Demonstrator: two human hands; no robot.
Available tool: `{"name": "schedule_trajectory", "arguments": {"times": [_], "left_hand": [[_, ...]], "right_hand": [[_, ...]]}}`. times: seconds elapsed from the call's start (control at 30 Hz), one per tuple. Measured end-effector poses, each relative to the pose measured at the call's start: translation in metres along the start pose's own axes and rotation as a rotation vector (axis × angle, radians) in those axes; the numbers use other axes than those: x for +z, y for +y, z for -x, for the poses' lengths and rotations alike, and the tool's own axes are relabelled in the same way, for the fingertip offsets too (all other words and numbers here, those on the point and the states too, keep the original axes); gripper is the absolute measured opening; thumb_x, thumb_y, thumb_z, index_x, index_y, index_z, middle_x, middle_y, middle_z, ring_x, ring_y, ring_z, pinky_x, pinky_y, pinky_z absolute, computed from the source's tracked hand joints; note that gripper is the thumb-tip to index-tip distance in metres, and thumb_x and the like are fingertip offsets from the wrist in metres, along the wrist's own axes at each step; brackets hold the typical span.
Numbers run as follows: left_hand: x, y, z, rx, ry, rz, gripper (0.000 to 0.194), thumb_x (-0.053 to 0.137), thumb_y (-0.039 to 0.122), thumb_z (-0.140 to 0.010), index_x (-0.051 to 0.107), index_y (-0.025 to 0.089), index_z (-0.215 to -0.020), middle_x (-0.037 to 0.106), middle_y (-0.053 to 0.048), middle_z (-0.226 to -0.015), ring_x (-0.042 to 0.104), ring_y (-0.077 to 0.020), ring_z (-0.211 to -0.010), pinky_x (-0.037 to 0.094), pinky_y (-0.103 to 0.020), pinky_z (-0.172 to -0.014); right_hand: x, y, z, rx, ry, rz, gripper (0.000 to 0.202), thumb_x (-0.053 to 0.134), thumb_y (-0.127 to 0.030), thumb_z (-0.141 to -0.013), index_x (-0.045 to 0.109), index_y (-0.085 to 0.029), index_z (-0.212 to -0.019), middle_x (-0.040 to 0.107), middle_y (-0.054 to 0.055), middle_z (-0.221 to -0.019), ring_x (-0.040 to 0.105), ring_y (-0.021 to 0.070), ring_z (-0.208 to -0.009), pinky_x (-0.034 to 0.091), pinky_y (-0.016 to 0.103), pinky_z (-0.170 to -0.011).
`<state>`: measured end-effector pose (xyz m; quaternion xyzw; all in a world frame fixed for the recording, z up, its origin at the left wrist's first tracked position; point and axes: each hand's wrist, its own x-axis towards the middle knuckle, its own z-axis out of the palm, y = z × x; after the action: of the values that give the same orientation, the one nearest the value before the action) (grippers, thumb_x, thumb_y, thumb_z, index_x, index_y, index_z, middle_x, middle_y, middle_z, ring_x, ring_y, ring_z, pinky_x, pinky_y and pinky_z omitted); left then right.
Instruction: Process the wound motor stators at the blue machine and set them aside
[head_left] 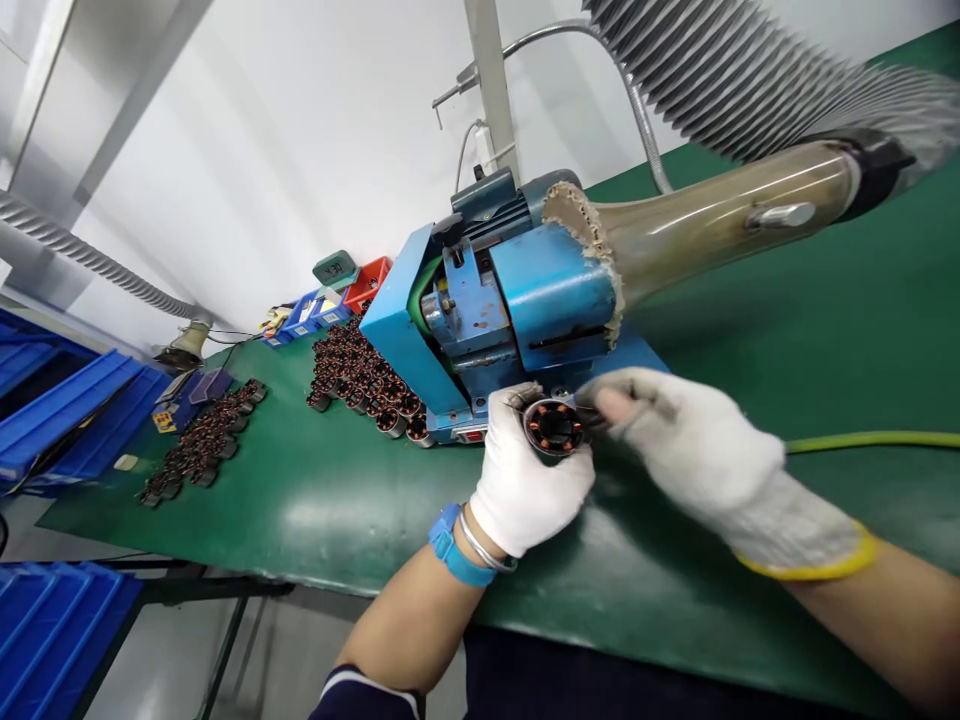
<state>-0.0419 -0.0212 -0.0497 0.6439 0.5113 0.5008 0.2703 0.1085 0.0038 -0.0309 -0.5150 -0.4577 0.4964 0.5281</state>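
My left hand (529,480), in a white glove, is wrapped round a cylindrical metal part (553,428) with copper windings inside, its open end facing up. At the right side of that part is my right hand (675,430), gloved with a yellow cuff edge. Its thumb and fingers are pressed together near the part's rim, by some thin dark strands; what they pinch is too small and blurred to name. Just beyond both hands stands a blue machine (480,300) with a motor and a clear duct (720,215).
Many similar wound parts (352,365) are piled left of the machine, with another group (202,440) farther left. Blue bins (90,420) stand at the far left. A green cable (870,440) runs along the green table (315,500) at right.
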Motion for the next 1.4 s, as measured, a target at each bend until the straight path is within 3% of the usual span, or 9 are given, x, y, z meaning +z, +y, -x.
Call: {"name": "schedule_trajectory", "arguments": {"times": [0.07,0.23,0.4,0.47,0.57,0.7,0.8,1.03,1.4], "left_hand": [[0.000,-0.001,0.001,0.028,-0.045,-0.032,0.053,0.074,0.008,-0.068,0.049,0.023,-0.112,0.059,-0.008,-0.113,0.065,-0.0250,-0.108,0.056,-0.043,-0.098],[0.002,0.002,0.000,-0.098,-0.072,-0.001,0.050,0.075,0.009,-0.067,0.050,0.023,-0.108,0.061,-0.006,-0.108,0.065,-0.0227,-0.101,0.056,-0.041,-0.097],[0.003,0.003,0.004,-0.186,-0.009,0.197,0.058,0.078,0.022,-0.076,0.050,0.021,-0.127,0.064,-0.013,-0.126,0.066,-0.0274,-0.117,0.052,-0.048,-0.110],[0.005,0.002,0.003,-0.167,0.006,0.262,0.062,0.080,0.025,-0.077,0.051,0.021,-0.132,0.065,-0.014,-0.133,0.065,-0.0284,-0.124,0.050,-0.048,-0.114],[0.012,0.002,-0.004,-0.228,0.057,0.270,0.061,0.089,0.029,-0.072,0.059,0.021,-0.123,0.072,-0.011,-0.121,0.071,-0.0268,-0.111,0.056,-0.046,-0.106],[0.020,0.012,-0.021,-0.316,0.116,0.238,0.060,0.097,0.029,-0.062,0.063,0.021,-0.110,0.077,-0.007,-0.101,0.075,-0.0239,-0.091,0.062,-0.039,-0.088],[0.023,0.023,-0.032,-0.290,0.146,0.217,0.056,0.098,0.029,-0.059,0.064,0.021,-0.104,0.078,-0.006,-0.098,0.076,-0.0227,-0.087,0.061,-0.035,-0.083],[0.020,0.040,-0.045,-0.263,0.180,0.046,0.048,0.097,0.031,-0.058,0.064,0.020,-0.092,0.077,-0.003,-0.086,0.072,-0.0198,-0.079,0.058,-0.030,-0.075],[0.016,0.034,-0.044,-0.189,0.118,-0.050,0.041,0.091,0.036,-0.066,0.063,0.022,-0.092,0.072,0.000,-0.080,0.066,-0.0179,-0.074,0.054,-0.030,-0.073]], "right_hand": [[-0.002,0.002,0.000,-0.036,-0.056,-0.011,0.032,0.078,-0.049,-0.060,0.068,-0.020,-0.069,0.067,0.004,-0.065,0.061,0.0177,-0.061,0.053,0.030,-0.060],[-0.017,0.001,-0.011,0.004,0.241,-0.122,0.029,0.078,-0.045,-0.068,0.063,-0.022,-0.075,0.067,0.004,-0.066,0.059,0.0158,-0.056,0.047,0.026,-0.049],[-0.008,0.007,0.000,-0.029,-0.051,0.103,0.033,0.082,-0.039,-0.069,0.072,-0.022,-0.094,0.077,0.011,-0.091,0.073,0.0290,-0.080,0.064,0.041,-0.071],[0.001,0.016,0.006,-0.178,-0.078,0.128,0.044,0.084,-0.040,-0.069,0.074,-0.023,-0.108,0.079,0.012,-0.107,0.075,0.0338,-0.097,0.065,0.049,-0.087],[0.008,0.027,0.007,-0.296,-0.071,0.110,0.046,0.081,-0.042,-0.076,0.074,-0.022,-0.117,0.078,0.011,-0.115,0.076,0.0338,-0.104,0.063,0.051,-0.097],[0.011,0.021,-0.002,-0.214,-0.053,0.061,0.044,0.078,-0.037,-0.078,0.075,-0.019,-0.118,0.081,0.010,-0.105,0.078,0.0287,-0.088,0.067,0.041,-0.081],[0.012,0.006,-0.007,-0.256,-0.012,0.080,0.038,0.073,-0.033,-0.079,0.077,-0.017,-0.113,0.082,0.008,-0.096,0.077,0.0256,-0.079,0.065,0.035,-0.073],[0.011,-0.007,-0.013,-0.260,-0.044,0.153,0.030,0.071,-0.038,-0.082,0.080,-0.020,-0.104,0.079,0.007,-0.085,0.076,0.0285,-0.080,0.064,0.037,-0.072],[0.013,-0.006,-0.011,-0.310,-0.033,0.061,0.028,0.069,-0.034,-0.081,0.078,-0.019,-0.102,0.081,0.006,-0.087,0.077,0.0259,-0.080,0.063,0.033,-0.070]]}}
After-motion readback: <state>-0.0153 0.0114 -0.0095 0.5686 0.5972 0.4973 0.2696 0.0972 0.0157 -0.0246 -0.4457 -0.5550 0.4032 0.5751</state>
